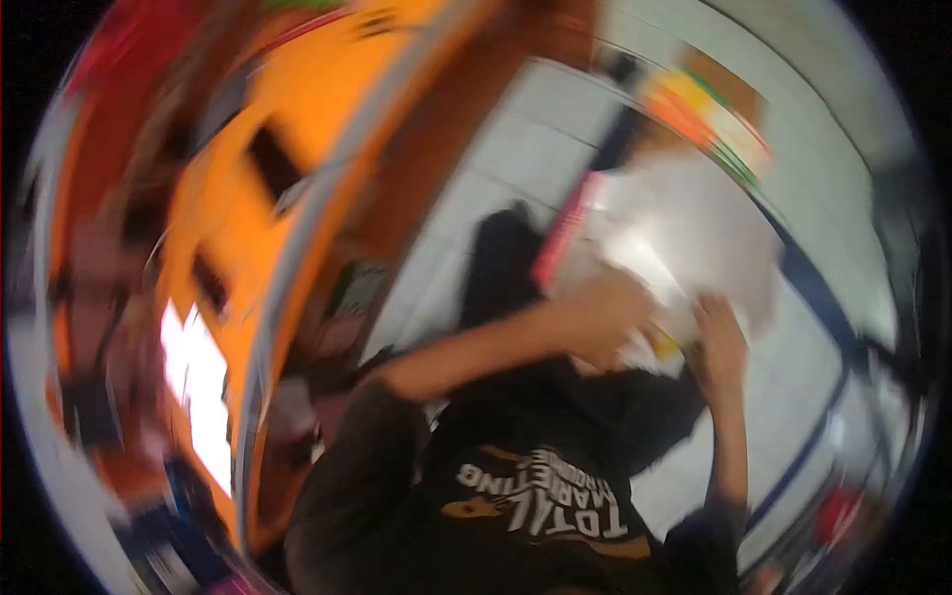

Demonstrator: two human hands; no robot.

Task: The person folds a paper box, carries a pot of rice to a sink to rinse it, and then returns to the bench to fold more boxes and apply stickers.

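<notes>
A large, pale, shiny plastic sheet or bag point(694, 213) lies in front of me, with a bright glare at its middle. My left hand point(605, 317) is at its near left edge, fingers curled and smeared by motion; what they hold cannot be made out. At the near right edge, my right hand point(719, 337) pinches the plastic. Between both hands shows a small white and yellow item point(659, 345), too blurred to name. A pink edge point(565, 233) sticks out along the plastic's left side.
An orange table point(327, 89) with a grey rim stands at left, bearing a dark phone-like object point(273, 164), another dark item point(209, 281) and bright white paper point(196, 392). Beyond the plastic lies a colourful orange and green packet point(704, 119). White tiles point(555, 109) cover the floor.
</notes>
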